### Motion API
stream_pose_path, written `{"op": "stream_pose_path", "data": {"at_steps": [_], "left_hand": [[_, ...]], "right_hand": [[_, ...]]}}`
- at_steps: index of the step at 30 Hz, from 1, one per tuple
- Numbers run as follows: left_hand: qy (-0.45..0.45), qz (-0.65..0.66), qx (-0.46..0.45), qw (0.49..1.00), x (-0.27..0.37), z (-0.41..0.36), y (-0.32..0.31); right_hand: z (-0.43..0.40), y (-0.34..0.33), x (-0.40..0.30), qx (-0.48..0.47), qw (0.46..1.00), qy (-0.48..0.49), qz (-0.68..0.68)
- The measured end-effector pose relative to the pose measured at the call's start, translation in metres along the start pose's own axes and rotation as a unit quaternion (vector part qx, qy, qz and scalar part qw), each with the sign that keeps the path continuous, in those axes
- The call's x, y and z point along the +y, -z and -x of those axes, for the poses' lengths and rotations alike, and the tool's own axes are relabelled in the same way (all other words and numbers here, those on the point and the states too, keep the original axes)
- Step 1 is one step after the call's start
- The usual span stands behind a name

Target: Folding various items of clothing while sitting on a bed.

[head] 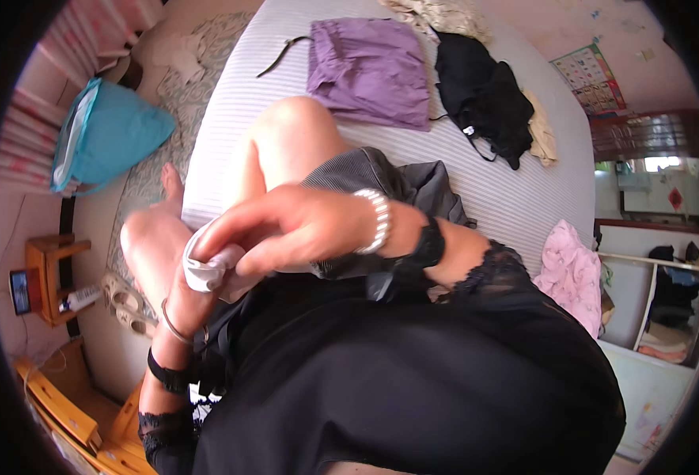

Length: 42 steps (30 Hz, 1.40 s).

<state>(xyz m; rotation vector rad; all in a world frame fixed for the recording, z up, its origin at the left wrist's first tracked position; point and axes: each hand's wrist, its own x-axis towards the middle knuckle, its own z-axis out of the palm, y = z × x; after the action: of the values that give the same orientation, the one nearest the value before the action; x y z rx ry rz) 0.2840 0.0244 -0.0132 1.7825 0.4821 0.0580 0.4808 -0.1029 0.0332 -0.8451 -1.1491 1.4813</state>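
Observation:
A small bunched white cloth point(202, 273), perhaps a sock, is held in front of my lap. My left hand point(194, 306) supports it from below, with most of its fingers hidden by the fabric. From the right, my right hand point(296, 228) reaches across and has its fingertips and thumb on the cloth's upper side. A beaded bracelet circles that wrist. Beneath the right hand a dark grey striped garment point(355, 172) lies over my lap and onto the bed.
A purple garment point(367, 71), a black garment point(486, 98) and beige cloth lie on the striped bed point(539, 184). Pink clothing point(569, 276) rests at the right edge. On the left are a turquoise bag point(115, 130), a wooden stool point(49, 279) and slippers point(127, 306).

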Motion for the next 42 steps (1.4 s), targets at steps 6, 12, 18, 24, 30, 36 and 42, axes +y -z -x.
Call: {"op": "stream_pose_path", "data": {"at_steps": [6, 12, 18, 24, 30, 36, 42], "left_hand": [[-0.011, -0.028, 0.159, 0.987, -0.044, 0.05, 0.046], [-0.066, 0.175, 0.152, 0.97, -0.05, 0.056, 0.079], [-0.136, -0.2, 0.304, 0.921, -0.05, 0.075, 0.123], [-0.248, 0.067, 0.52, 0.814, 0.007, 0.078, 0.16], [-0.33, -0.162, 0.449, 0.814, 0.034, 0.136, 0.149], [-0.155, -0.308, 0.374, 0.861, -0.012, 0.197, 0.132], [0.109, -0.206, 0.226, 0.946, -0.088, 0.231, 0.106]], "right_hand": [[0.123, 0.097, 0.003, 0.32, 0.927, -0.059, 0.187], [0.164, 0.125, 0.048, 0.284, 0.885, -0.184, 0.32], [0.099, 0.148, -0.034, 0.242, 0.776, -0.241, 0.529], [0.03, 0.107, -0.175, 0.436, 0.681, 0.25, 0.533], [0.027, 0.065, -0.147, 0.437, 0.645, 0.262, 0.571], [0.056, 0.023, -0.062, 0.154, 0.741, 0.103, 0.646], [0.06, 0.015, -0.017, 0.053, 0.833, -0.075, 0.546]]}}
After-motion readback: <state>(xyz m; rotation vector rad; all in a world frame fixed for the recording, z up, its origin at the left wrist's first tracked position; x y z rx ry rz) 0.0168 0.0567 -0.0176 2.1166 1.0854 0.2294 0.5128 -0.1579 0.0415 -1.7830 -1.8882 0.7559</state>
